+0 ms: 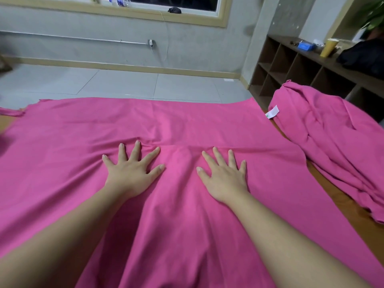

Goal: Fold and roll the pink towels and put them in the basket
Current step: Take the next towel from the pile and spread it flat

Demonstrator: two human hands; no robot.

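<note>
Grey walls, a window and pale floor tiles sit beyond the wooden surface (324, 173) in the head view. Under both hands a pink towel (187, 125) lies spread out wide. The left hand (133, 171) and right hand (223, 177) press flat on it side by side, fingers (136, 148) straight and splayed, wrinkles bunching between and ahead of them. Right of the right hand's fingers lies a second pink towel (332, 138), crumpled, with a white tag (272, 111). Beyond it stands a cubby shelf (291, 65).
</note>
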